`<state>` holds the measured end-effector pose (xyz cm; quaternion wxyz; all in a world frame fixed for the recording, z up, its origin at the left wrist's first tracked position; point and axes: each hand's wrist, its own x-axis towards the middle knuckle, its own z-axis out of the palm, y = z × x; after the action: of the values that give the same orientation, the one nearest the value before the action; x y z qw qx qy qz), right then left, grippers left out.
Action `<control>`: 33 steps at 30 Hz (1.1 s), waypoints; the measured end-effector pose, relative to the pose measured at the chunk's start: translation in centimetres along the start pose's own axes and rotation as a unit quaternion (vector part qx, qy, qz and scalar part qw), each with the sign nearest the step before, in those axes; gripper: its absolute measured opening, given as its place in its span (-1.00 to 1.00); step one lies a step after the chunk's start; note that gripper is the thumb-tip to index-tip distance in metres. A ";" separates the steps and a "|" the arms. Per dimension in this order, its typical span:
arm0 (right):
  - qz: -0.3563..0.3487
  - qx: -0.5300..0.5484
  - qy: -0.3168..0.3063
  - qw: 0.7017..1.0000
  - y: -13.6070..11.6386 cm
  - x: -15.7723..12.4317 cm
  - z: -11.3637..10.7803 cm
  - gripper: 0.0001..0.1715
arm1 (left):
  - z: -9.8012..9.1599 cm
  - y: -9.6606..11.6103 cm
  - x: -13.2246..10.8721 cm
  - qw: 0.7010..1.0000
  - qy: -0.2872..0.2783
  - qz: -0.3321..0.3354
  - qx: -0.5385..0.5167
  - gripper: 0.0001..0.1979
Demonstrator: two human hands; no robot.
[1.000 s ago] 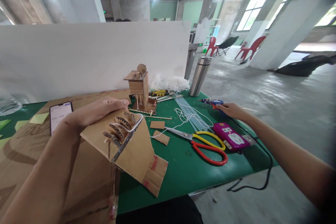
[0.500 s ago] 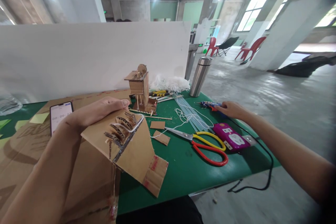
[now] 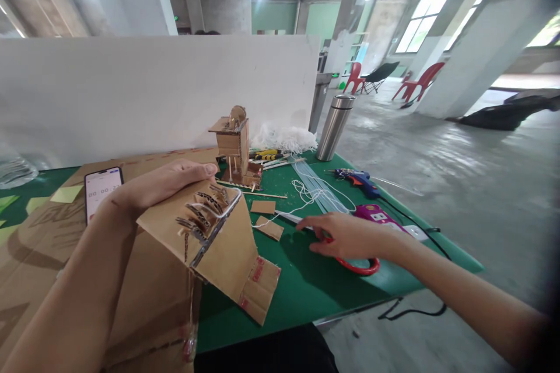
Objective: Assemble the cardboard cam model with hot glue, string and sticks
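My left hand [image 3: 181,178] grips a folded cardboard piece [image 3: 230,245] by its upper edge, thumb on top. Several corrugated strips [image 3: 202,210] stand up on that piece, and a white cord runs along them. My right hand [image 3: 339,234] hovers over the scissors [image 3: 361,267], fingers apart and holding nothing; it hides most of the handles, and I cannot tell if it touches them. A blue glue gun [image 3: 361,179] lies on the table behind this hand. Two small cardboard rectangles [image 3: 268,227] lie between my hands.
A cardboard tower model [image 3: 234,148] stands at the back, near a steel flask [image 3: 335,128]. White string [image 3: 306,192] tangles over clear glue sticks [image 3: 315,183]. A purple power strip [image 3: 380,215] sits right. On the left, a phone [image 3: 102,186] rests on flat cardboard [image 3: 56,245].
My right hand has let go of the glue gun and moved left and toward me, over the scissors. My left hand and the cardboard piece have stayed nearly still.
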<state>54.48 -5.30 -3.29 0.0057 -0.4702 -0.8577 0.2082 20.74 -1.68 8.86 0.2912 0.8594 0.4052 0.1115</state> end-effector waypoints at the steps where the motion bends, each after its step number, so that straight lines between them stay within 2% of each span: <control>1: -0.011 -0.003 -0.007 1.000 -0.8 0.0 0.6 -0.53 | 0.0 0.0 0.0 1.000 0.000 0.001 0.000 -0.53; 6: -0.046 -0.020 -0.009 0.999 -2.3 0.4 2.6 -0.66 | 0.1 0.1 -0.1 1.000 0.004 0.001 0.001 -0.53; 12: -0.050 -0.018 0.002 0.999 -3.0 0.5 3.2 -0.71 | 0.0 0.0 -0.2 1.000 0.005 -0.003 0.002 -0.53; 18: 0.045 -0.027 0.081 0.995 -3.9 2.3 3.2 -0.66 | -0.1 -0.5 0.0 1.000 0.004 -0.002 0.010 -0.54; 22: 0.098 -0.030 0.100 0.990 -4.1 4.6 4.0 -0.64 | 0.0 -0.2 0.0 1.000 0.002 -0.001 0.005 -0.53; 27: 0.110 -0.026 0.091 0.989 -4.3 5.7 4.3 -0.76 | 0.2 0.1 -0.2 0.999 0.000 -0.027 -0.021 -0.52; 33: 0.082 0.016 0.035 0.996 -3.6 2.9 2.2 -0.82 | 0.2 0.0 -0.3 0.999 0.006 -0.032 -0.020 -0.53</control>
<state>49.46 -5.44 -4.54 0.0260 -0.5454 -0.8123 0.2051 20.67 -1.99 8.72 0.3089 0.8395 0.4317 0.1158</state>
